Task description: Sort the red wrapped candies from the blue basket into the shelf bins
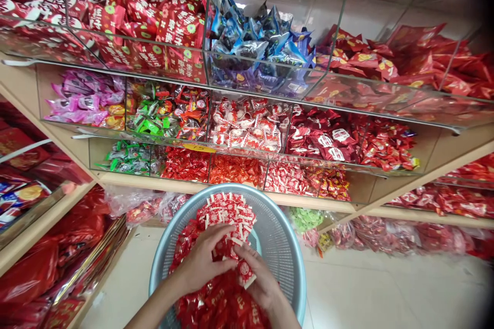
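Wrapped candies [226, 211] in perforated basket [283, 247]

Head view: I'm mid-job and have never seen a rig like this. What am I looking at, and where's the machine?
There is no machine here, just a person's two bare hands. The only picture comes from a camera worn on the head, looking forward and down, so the arms enter from the bottom.

The right hand holds a small red-and-white packet. The left hand curls over the pile beside it; whether it grips anything is hard to tell.

Both are over a round, grey-blue basket containing red packets. Behind it, wooden shelves with clear dividers hold other wrapped goods. Pale floor shows below.
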`<action>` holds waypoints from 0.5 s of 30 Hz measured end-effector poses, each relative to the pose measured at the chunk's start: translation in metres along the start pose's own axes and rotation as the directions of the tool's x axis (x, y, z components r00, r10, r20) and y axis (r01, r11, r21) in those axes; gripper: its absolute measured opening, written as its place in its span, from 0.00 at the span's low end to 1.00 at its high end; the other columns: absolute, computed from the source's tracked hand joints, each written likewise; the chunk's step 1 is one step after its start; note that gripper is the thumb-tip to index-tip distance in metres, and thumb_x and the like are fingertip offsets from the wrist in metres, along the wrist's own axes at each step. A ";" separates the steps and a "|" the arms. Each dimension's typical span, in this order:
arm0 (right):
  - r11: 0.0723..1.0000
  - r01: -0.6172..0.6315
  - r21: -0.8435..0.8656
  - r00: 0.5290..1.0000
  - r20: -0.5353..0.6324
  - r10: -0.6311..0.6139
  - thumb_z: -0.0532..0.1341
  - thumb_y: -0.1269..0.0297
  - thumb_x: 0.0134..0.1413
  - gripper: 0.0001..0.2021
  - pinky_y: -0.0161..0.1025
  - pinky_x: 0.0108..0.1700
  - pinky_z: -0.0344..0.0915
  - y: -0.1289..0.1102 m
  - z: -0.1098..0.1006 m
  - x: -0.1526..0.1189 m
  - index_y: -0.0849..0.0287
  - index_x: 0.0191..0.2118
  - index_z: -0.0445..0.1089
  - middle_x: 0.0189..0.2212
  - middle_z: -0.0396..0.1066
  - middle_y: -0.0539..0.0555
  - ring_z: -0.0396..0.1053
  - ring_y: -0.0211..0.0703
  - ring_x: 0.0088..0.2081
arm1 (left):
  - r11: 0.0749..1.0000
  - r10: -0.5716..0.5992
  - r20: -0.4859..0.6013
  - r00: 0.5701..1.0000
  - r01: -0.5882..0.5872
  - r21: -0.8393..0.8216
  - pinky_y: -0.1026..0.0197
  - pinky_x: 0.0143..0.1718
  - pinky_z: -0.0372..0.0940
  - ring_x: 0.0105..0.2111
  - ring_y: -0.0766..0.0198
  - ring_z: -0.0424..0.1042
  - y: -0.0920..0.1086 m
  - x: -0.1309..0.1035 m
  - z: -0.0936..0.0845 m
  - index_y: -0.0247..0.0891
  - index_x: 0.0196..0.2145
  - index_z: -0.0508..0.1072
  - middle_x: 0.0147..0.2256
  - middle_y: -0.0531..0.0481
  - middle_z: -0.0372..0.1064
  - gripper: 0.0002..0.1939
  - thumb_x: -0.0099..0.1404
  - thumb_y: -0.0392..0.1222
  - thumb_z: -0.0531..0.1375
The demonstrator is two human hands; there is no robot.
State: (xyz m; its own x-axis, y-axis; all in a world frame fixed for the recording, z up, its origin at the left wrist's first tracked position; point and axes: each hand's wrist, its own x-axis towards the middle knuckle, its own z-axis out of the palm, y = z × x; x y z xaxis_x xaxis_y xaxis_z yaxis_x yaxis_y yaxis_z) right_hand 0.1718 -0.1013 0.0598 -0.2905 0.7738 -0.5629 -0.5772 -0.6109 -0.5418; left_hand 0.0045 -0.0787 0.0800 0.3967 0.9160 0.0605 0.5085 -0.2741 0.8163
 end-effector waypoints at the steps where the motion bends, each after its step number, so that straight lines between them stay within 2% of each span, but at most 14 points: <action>1: 1.000 -0.008 -0.017 1.000 0.015 0.008 0.71 0.60 0.39 0.16 0.25 0.15 0.54 0.000 0.000 0.000 0.61 0.34 0.69 0.23 0.70 0.47 0.61 0.28 0.16 | 0.999 -0.010 0.060 0.998 0.012 -0.034 0.50 0.57 0.57 0.56 0.55 0.60 0.004 -0.003 0.001 0.50 0.56 0.63 0.56 0.48 0.62 0.31 0.54 0.44 0.63; 3: 0.999 -0.031 -0.044 0.998 0.052 0.033 0.72 0.60 0.38 0.17 0.25 0.15 0.53 0.002 -0.001 -0.001 0.61 0.35 0.69 0.22 0.68 0.45 0.61 0.28 0.16 | 0.997 -0.048 0.129 0.990 0.056 -0.059 0.49 0.58 0.56 0.55 0.55 0.61 0.008 -0.006 0.002 0.52 0.56 0.64 0.55 0.49 0.64 0.32 0.52 0.41 0.63; 6: 0.998 -0.048 -0.049 0.996 0.067 0.052 0.71 0.60 0.39 0.16 0.25 0.15 0.53 0.004 -0.002 -0.002 0.61 0.34 0.69 0.20 0.66 0.44 0.63 0.29 0.17 | 0.992 -0.090 0.146 0.985 0.101 -0.071 0.50 0.58 0.57 0.54 0.56 0.62 0.005 -0.006 0.004 0.51 0.54 0.66 0.54 0.50 0.66 0.29 0.53 0.38 0.62; 10: 0.998 -0.065 0.000 0.997 0.033 0.065 0.71 0.57 0.40 0.18 0.26 0.16 0.51 0.006 -0.005 0.000 0.60 0.36 0.69 0.21 0.68 0.46 0.65 0.31 0.19 | 0.990 -0.086 0.087 0.993 0.095 -0.108 0.51 0.57 0.57 0.54 0.56 0.63 0.002 -0.005 0.005 0.50 0.54 0.67 0.54 0.49 0.66 0.28 0.54 0.40 0.61; 15: 0.996 -0.078 0.052 0.996 0.043 0.076 0.71 0.56 0.40 0.20 0.25 0.16 0.51 0.006 -0.006 0.003 0.59 0.39 0.70 0.24 0.70 0.48 0.67 0.32 0.21 | 0.979 -0.094 -0.008 0.996 0.091 -0.180 0.52 0.57 0.58 0.54 0.56 0.64 0.008 -0.005 0.003 0.47 0.54 0.66 0.54 0.47 0.65 0.26 0.57 0.44 0.61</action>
State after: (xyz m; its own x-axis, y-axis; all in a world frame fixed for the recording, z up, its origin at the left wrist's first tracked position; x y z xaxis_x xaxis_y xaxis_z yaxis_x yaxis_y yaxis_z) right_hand 0.1725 -0.1034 0.0514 -0.3658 0.7316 -0.5753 -0.5919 -0.6599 -0.4628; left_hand 0.0087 -0.0863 0.0849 0.3409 0.9400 -0.0122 0.3965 -0.1319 0.9085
